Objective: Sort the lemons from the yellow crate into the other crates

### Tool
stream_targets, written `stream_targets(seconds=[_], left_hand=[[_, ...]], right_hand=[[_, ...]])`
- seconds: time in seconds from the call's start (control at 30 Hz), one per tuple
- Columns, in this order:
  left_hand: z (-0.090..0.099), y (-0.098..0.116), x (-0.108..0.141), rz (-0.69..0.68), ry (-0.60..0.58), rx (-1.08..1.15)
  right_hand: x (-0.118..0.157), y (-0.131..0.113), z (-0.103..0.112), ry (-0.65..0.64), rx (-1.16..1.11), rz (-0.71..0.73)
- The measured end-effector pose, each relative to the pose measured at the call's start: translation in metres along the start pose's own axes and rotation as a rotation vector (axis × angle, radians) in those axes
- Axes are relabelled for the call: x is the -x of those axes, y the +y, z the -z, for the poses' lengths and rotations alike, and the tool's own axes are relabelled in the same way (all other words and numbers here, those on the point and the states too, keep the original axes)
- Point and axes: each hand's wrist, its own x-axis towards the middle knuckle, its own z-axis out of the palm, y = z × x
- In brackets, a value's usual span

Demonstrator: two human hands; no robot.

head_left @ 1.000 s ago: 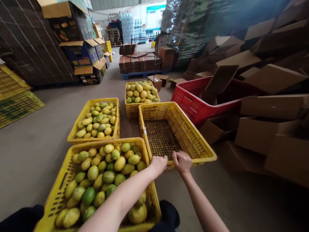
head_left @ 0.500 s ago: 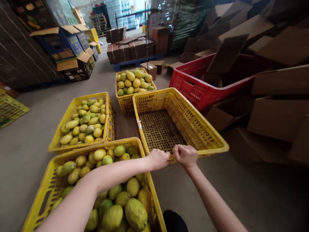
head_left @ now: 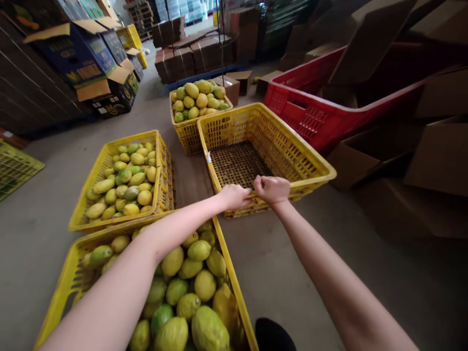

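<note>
A yellow plastic crate [head_left: 307, 170] with a perforated dark floor and nothing in it stands in front of me. My left hand [head_left: 235, 196] is closed on its near rim. Close beside it, my right hand [head_left: 272, 189] grips the same rim in a fist. Beneath my left forearm is a second yellow crate [head_left: 234, 273] full of yellow-green papayas [head_left: 210, 327]. The forearm hides part of these fruits.
Another papaya-filled yellow crate [head_left: 160, 170] stands at the left, and one more [head_left: 188, 130] stands behind. A red bin [head_left: 303, 114] with cardboard borders the right side, near several loose cartons [head_left: 438, 161]. Printed boxes [head_left: 91, 61] are stacked at the back left.
Both hands and the crate without fruit have moved forward, away from me, and sit higher in the view. Both hands keep their hold on the near rim.
</note>
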Motion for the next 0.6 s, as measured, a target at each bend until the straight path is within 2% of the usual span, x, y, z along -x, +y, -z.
stream_targets(seconds=[0.17,0.3,0.43,0.6], left_hand=[[0.010,-0.039,-0.025,0.027,0.032,-0.037],[0.016,-0.059,-0.042,0.039,0.048,-0.051],[0.020,-0.068,-0.046,0.017,0.044,-0.077],[0.028,-0.074,-0.033,0.010,-0.050,-0.077]], right_hand=[[-0.043,-0.017,-0.012,-0.096,0.054,-0.075],[-0.068,-0.025,-0.015,-0.150,0.085,-0.116],[-0.075,-0.030,-0.011,-0.201,0.109,-0.119],[-0.070,-0.038,-0.005,-0.337,0.121,-0.105]])
